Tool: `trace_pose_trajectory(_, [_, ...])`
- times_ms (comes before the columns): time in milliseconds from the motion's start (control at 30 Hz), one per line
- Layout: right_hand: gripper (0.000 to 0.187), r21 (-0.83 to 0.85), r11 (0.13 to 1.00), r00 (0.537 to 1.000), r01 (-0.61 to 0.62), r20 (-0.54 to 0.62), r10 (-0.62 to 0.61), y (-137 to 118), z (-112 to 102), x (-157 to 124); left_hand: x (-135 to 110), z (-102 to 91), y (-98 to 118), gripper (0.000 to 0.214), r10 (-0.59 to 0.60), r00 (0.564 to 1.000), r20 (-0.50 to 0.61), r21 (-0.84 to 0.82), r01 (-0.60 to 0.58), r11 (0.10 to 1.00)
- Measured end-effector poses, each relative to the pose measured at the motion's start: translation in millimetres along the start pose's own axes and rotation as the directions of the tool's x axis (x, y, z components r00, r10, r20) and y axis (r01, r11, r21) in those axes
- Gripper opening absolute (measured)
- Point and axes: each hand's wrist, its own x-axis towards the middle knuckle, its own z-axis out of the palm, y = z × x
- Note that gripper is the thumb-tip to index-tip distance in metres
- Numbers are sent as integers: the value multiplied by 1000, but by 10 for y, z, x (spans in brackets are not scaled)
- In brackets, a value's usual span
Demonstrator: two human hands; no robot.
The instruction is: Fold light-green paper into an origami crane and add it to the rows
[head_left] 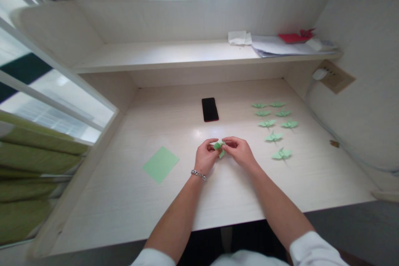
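A small piece of folded green paper [219, 146] is held just above the desk between both hands. My left hand [205, 158] pinches it from the left, its fingers closed on the paper; a chain bracelet [198, 174] circles that wrist. From the right, the thumb and fingers of my right hand [241, 151] grip the same piece. Fingers cover part of the folds. To the left lies a flat square of green paper [161, 164]. Several folded green paper cranes [282, 154] stand in two rough columns to the right of my right hand.
A black phone [210, 109] lies on the desk [124, 199] beyond my hands. Papers [280, 48], a white tissue [239, 38] and a red item [293, 38] rest on the shelf above. A cable [330, 131] runs from a wall socket [335, 76] along the right side.
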Motion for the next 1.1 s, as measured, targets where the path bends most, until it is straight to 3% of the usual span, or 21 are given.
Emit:
trace_pose_trajectory(233, [24, -37, 999, 994, -14, -110, 10, 35, -5, 24, -16, 12, 15, 47, 42, 999, -4, 23, -42, 999])
trace_pose_trajectory(500, [31, -14, 999, 998, 35, 44, -34, 14, -38, 21, -4, -10, 5, 44, 61, 998, -18, 43, -60, 997])
trace_pose_trajectory(633, [33, -72, 996, 996, 60, 64, -55, -26, -62, 12, -22, 10, 27, 39, 56, 998, -9, 14, -56, 998])
trace_pose_trajectory(833, [23, -145, 987, 997, 68, -22, -72, -28, -37, 1, -43, 45, 56, 35, 54, 998, 12, 0, -54, 999])
trace_pose_trajectory(1100, [28, -165, 986, 993, 20, -113, -39, 84, 15, 18, -10, 35, 11, 42, -19, 1000, 0, -73, 19, 997])
